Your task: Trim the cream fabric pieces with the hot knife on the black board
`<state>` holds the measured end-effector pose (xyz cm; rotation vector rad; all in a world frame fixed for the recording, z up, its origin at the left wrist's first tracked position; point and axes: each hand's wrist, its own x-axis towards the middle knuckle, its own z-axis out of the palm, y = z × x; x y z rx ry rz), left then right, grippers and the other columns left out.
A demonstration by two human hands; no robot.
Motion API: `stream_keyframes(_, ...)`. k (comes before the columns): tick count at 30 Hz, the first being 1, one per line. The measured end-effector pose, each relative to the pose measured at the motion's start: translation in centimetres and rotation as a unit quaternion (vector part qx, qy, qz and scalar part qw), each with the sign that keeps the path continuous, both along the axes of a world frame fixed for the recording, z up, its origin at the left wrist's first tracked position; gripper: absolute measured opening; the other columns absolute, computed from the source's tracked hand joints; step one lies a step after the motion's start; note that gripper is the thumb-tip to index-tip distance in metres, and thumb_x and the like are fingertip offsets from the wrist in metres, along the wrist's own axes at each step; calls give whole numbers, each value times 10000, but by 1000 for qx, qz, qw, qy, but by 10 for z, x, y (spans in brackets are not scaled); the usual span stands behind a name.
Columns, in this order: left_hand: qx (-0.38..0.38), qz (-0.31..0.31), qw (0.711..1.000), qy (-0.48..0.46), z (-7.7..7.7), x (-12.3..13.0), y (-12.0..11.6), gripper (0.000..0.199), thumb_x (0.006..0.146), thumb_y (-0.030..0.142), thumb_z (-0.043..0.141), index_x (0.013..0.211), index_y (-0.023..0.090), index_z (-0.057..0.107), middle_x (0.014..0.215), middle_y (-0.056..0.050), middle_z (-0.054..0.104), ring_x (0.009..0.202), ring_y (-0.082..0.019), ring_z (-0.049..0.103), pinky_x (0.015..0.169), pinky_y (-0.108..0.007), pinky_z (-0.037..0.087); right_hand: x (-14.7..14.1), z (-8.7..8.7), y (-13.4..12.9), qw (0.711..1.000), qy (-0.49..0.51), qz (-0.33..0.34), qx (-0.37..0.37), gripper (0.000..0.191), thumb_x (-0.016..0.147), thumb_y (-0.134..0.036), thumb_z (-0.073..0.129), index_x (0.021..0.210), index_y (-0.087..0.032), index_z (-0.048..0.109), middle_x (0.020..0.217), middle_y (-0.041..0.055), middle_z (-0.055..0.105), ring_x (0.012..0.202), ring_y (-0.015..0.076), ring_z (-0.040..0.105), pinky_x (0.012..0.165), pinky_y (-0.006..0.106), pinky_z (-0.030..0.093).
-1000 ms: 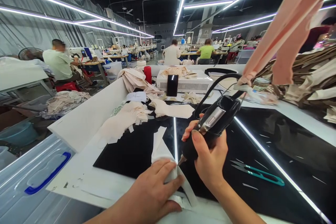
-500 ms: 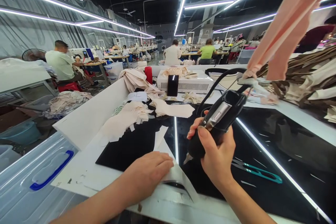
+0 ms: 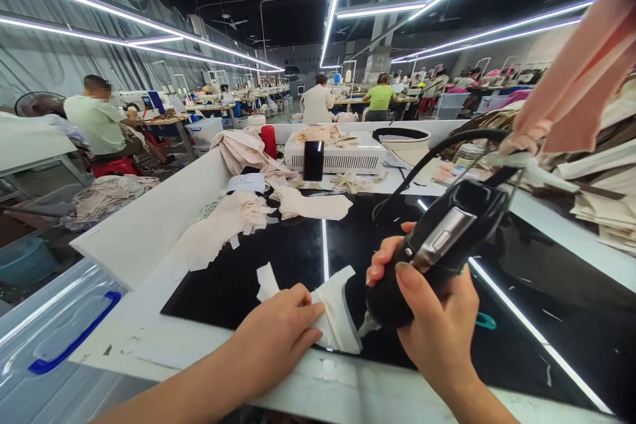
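Currently, lower left of frame: clear bin lid with blue handle (image 3: pixel 77 334); above it, upper left, a seated co-worker in a pale shirt (image 3: pixel 94 120). Left of centre: a fanned stack of pale cut pieces (image 3: pixel 216 228), partly on the black sheet (image 3: pixel 218 298). Lower centre: left hand (image 3: pixel 283 328) laid over the white piece (image 3: pixel 340 308), fingers bent, thumb and forefinger apart, fingertips on its surface. The piece lies near the front edge of the sheet. Above, mid-frame: a dark phone (image 3: pixel 313 160), upright against a white box (image 3: pixel 342 156). Right of centre: right hand (image 3: pixel 437 324) clamped around the black handheld tool (image 3: pixel 442 238), its metal tip down beside the piece's right edge; contact cannot be told. Farther right: a teal handle (image 3: pixel 485 321), partly hidden by the right hand. Upper right: a hanging pink cloth strip (image 3: pixel 576 99).
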<state>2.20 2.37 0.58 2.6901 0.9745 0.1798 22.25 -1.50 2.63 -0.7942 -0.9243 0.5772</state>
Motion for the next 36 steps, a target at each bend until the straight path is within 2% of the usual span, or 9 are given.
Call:
stream_keyframes(4, -2, 7, 999, 53, 6, 10, -6, 73, 1018, 202, 590, 1005, 224, 658, 990, 10, 621, 791, -162, 647, 658, -261, 462, 9, -1, -6, 1000, 2, -17, -8, 386, 855, -387, 821, 1177, -303, 626, 852, -16, 673, 647, 147, 638, 582, 287, 565)
stream_keyframes(8, 62, 2, 995, 74, 1, 13, -6, 166, 1027, 162, 551, 902, 198, 654, 925, -13, 633, 787, -193, 632, 651, -287, 463, 16, -1, -11, 999, 19, -33, -19, 380, 848, -398, 820, 1162, -300, 629, 843, -17, 662, 647, 147, 630, 593, 291, 560)
stream_keyframes(10, 113, -34, 992, 48, -4, 14, -6, 178, 1005, 92, 538, 913, 190, 655, 908, -24, 637, 787, -201, 615, 665, -299, 474, 16, -1, -14, 999, 17, -28, -18, 376, 847, -402, 819, 1157, -298, 634, 838, -13, 658, 647, 152, 629, 588, 294, 560)
stream_keyframes(13, 162, -130, 978, -19, -11, 18, -4, 199, 985, 30, 521, 986, 182, 651, 938, -31, 654, 825, -197, 611, 718, -308, 497, 13, -3, -19, 1000, 16, -15, -12, 367, 854, -391, 818, 1161, -300, 639, 841, -8, 661, 650, 155, 636, 587, 300, 570)
stream_keyframes(16, 163, -228, 958, -64, -15, 22, -1, 172, 1018, 57, 510, 1043, 169, 638, 1018, -44, 676, 930, -187, 636, 830, -305, 520, 10, -6, -21, 1000, 17, -8, -5, 362, 862, -378, 815, 1167, -297, 638, 841, -5, 666, 644, 154, 642, 573, 295, 573)
stream_keyframes(18, 159, -255, 951, -74, -18, 25, 4, 166, 1042, 78, 495, 1052, 166, 635, 1023, -49, 684, 967, -179, 651, 879, -294, 526, 8, -7, -21, 1000, 16, -6, 0, 352, 871, -372, 808, 1169, -296, 636, 837, -5, 668, 642, 152, 643, 562, 287, 568)
stream_keyframes(25, 155, -219, 958, -95, -27, 20, 16, 233, 1039, 53, 450, 1126, 171, 631, 1053, -65, 704, 1007, -183, 682, 889, -294, 564, 7, -8, -17, 1000, 13, -3, 10, 341, 883, -343, 794, 1178, -302, 629, 845, -10, 679, 647, 146, 648, 574, 286, 587)
stream_keyframes(36, 190, -232, 943, -143, -25, 22, 9, 195, 1044, 65, 481, 1130, 127, 644, 1082, -70, 716, 1020, -207, 672, 927, -317, 559, 5, -9, -14, 1000, 4, -5, 30, 337, 895, -319, 787, 1194, -294, 634, 850, -12, 691, 654, 137, 660, 586, 267, 590)
